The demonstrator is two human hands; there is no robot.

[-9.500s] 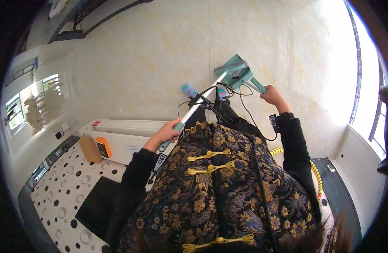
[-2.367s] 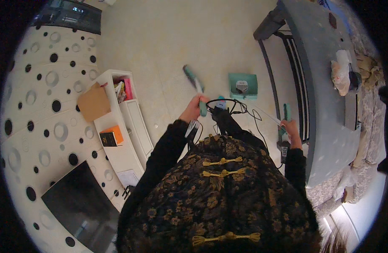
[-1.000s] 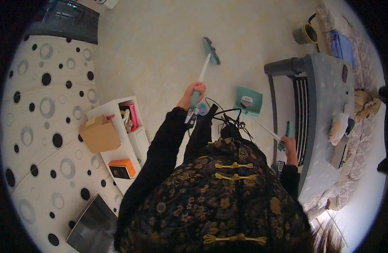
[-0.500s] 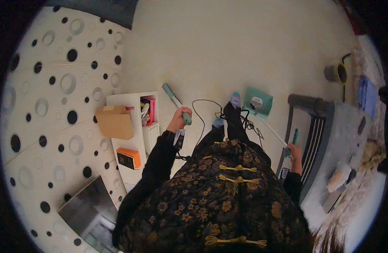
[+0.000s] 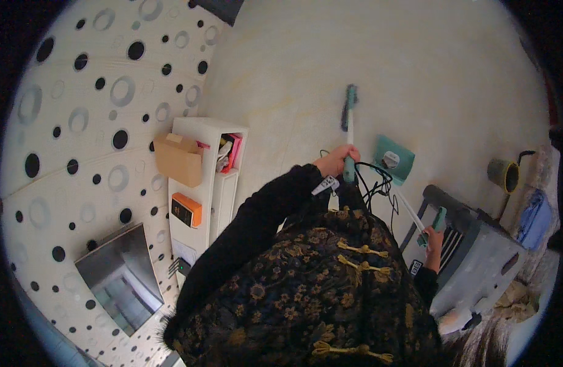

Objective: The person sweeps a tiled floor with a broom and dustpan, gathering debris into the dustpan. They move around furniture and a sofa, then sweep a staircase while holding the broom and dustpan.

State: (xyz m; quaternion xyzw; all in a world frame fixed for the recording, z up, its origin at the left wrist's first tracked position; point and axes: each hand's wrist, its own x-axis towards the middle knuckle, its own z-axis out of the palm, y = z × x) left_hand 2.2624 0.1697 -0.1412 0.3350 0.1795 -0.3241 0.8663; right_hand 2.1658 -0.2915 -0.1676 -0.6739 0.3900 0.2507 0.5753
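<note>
Two long-handled tools are in use above a pale floor (image 5: 281, 73), one in each hand. The left hand (image 5: 337, 160) is curled firmly around the green grip of a broom (image 5: 350, 126), whose white pole runs forward to a green head with dark bristles; whether these touch the floor is hard to tell. To the right of the broom and apart from its head is a green dustpan (image 5: 405, 160) with a white patch inside. The right hand (image 5: 435, 240) wraps its fingers about the dustpan's green-ended handle, beside a grey table (image 5: 477, 263). Black cables (image 5: 374, 186) hang in loops near the broom's grip. At the left, a white cabinet (image 5: 202, 130) bears a cardboard box (image 5: 178, 160) and an orange-and-black box (image 5: 186, 211).
</note>
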